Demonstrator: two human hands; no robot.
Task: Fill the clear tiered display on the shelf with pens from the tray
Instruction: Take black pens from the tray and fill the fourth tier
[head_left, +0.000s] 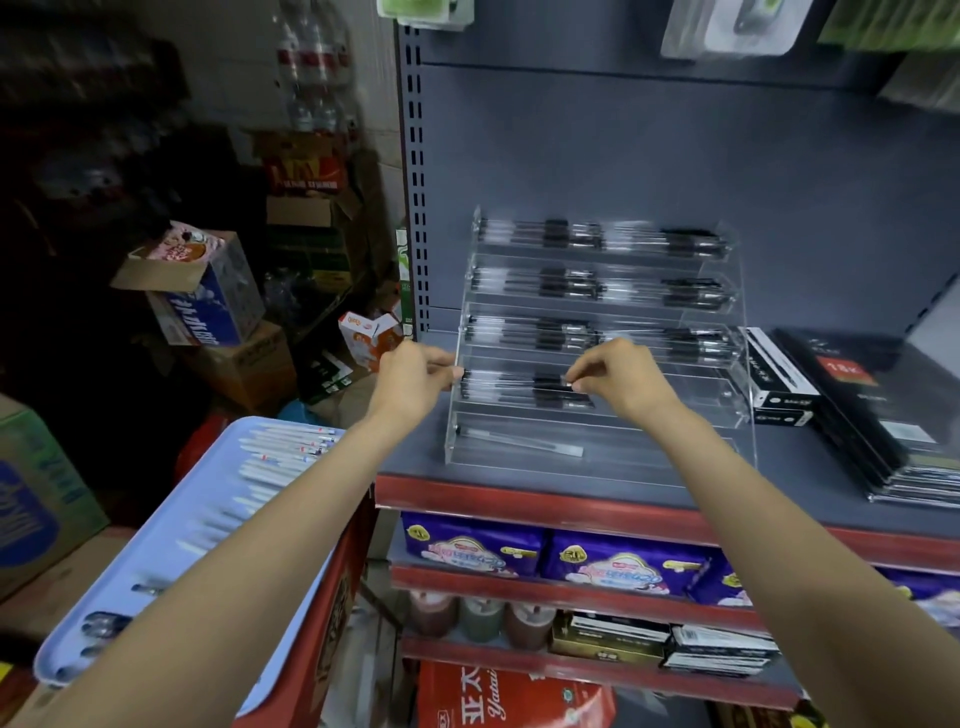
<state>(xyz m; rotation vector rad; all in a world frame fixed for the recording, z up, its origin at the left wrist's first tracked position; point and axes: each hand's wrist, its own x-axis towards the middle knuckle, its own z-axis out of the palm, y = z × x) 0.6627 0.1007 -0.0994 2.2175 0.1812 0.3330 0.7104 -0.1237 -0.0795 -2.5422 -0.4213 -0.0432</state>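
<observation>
- Nearest to me, the light-blue tray (171, 530) sits at my lower left on a red stand, just beside the shelf edge. White-barrelled pens (283, 452) lie side by side at its far end; a few darker pens (104, 623) lie at the near end, partly hidden by my left forearm.
- My left hand (410, 382) is at the left end of the clear tiered display (727, 405), fingers curled, pinching the tip end of a black-and-clear pen (519, 382). My right hand (618, 376) pinches the same pen near its dark grip section. Both grips are narrow, thumb against fingertips.
- I hold the pen level at the fourth tier from the top, over pens already lying in that tier's left half. Whether it touches them I cannot tell; the frame is blurred.
- Handling judgement: the pen is light, stiff and slim. The smooth clear barrel is likely slippery; the dark grip section looks the surer hold. Taking both ends keeps it level for laying in.
- The display is thin clear plastic, probably light and apt to slide if pushed, so I judge a gentle laying-in is called for.
- The bottom tier holds one pale pen (519, 441). The right half of the fourth tier appears bare.
- The three upper tiers (602, 286) look filled across.
- To the right on the shelf (571, 499), black boxed stock (852, 410) lies stacked just beside the display.
</observation>
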